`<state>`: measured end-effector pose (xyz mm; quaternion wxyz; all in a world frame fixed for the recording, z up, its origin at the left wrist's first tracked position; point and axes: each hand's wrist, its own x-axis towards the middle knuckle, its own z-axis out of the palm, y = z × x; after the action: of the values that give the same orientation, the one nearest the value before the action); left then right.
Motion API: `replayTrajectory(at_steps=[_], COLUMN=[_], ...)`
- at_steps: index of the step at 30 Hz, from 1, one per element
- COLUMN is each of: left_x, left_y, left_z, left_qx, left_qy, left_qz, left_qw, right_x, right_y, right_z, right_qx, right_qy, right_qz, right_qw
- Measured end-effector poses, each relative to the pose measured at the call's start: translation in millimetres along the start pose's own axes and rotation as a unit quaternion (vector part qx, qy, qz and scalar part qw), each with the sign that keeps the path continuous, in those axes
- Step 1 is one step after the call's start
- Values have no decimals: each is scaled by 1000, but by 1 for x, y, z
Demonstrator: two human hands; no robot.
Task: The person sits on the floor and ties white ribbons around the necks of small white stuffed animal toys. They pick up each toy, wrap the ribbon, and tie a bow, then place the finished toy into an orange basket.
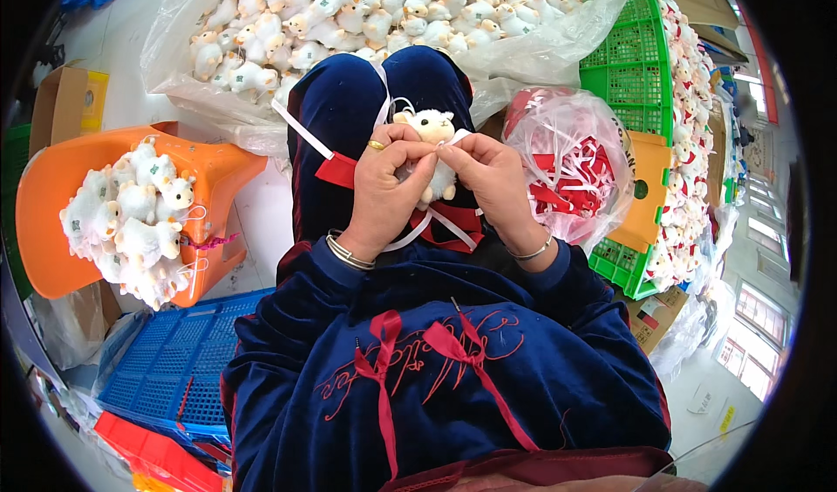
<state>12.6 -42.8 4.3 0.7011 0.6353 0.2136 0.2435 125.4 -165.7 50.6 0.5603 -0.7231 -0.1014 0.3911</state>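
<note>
The held plush sheep (443,182) is creamy white with tan touches. A white ribbon (301,130) meets a plain red cloth piece (336,170). Navy velvet covers both the trousers (327,99) and the top (349,440), the latter bearing red looping embroidery (418,370) and crimson drawstrings (384,339). The ring (376,145) is gold, the bangles (351,256) silvery. The chair (48,204) is orange, one lattice-patterned crate (623,64) bright green, another gridded crate (174,352) blue.
</note>
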Motion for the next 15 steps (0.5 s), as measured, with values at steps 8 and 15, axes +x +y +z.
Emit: replayTrajectory(at_steps=[8, 15], left_x=[-2, -1], left_y=[1, -2], left_z=[5, 8], left_qx=[19, 57], left_qy=[3, -6], left_qz=[50, 92], left_qw=[999, 994], right_x=[5, 3], right_y=[8, 14], right_z=[-5, -7], right_qx=[49, -112], right_qy=[-2, 48], right_qz=[-15, -157], right_qw=[999, 980])
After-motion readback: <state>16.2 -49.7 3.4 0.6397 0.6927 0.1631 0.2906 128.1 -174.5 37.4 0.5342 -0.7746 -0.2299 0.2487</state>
